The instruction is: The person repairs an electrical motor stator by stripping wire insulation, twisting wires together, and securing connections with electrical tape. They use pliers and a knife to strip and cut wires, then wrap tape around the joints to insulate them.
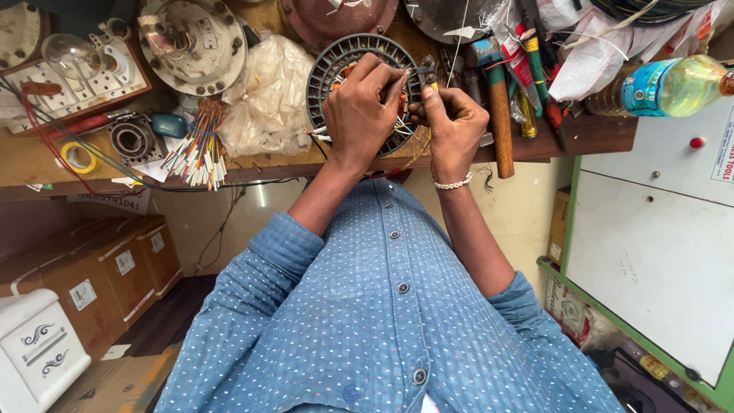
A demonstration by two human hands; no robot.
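A round dark fan-motor stator [329, 65] with slotted laminations and copper windings lies on the wooden bench [46, 157]. My left hand [363, 107] rests on its middle, with the fingers curled and pinching the thin wires at its right rim. My right hand [455, 126], a beaded bracelet on its wrist, is closed just to the right of the left hand, on a small dark plier-like tool [426, 70] at the same rim. The two hands touch at the fingertips. The wire ends between them are hidden by the fingers.
A wooden-handled hammer [501, 122] and screwdrivers lie right of my hands, and beyond them a bottle of yellow oil [673, 84]. To the left are a plastic bag [267, 92], a bundle of coloured wires [199, 145], a round metal motor cover [195, 42] and a bulb board [73, 53]. Cardboard boxes [92, 275] stand under the bench.
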